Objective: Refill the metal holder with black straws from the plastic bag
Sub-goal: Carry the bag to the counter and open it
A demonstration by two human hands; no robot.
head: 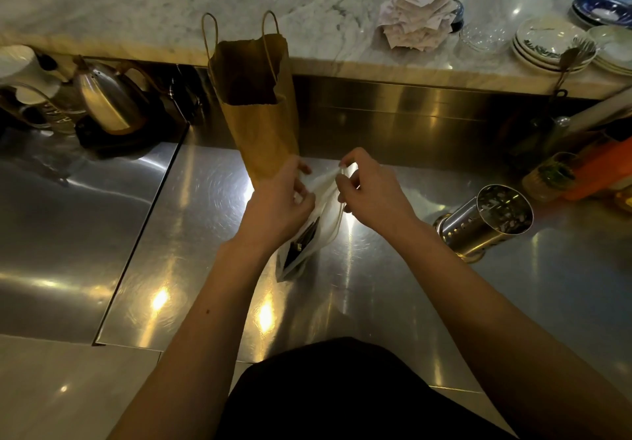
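Observation:
A clear plastic bag with black straws showing dark inside it stands on the steel counter in the middle of the view. My left hand grips the bag's upper left side. My right hand pinches the twisted white top of the bag between thumb and fingers. The metal holder, a perforated steel cylinder, lies tilted on its side to the right of my right hand, its open mouth facing up and right. I cannot see any straws in it.
A brown paper bag with handles stands just behind my hands. A metal kettle sits at the left. On the marble ledge are stacked plates, glass dishes and a pile of receipts. Jars and an orange object stand at the right edge.

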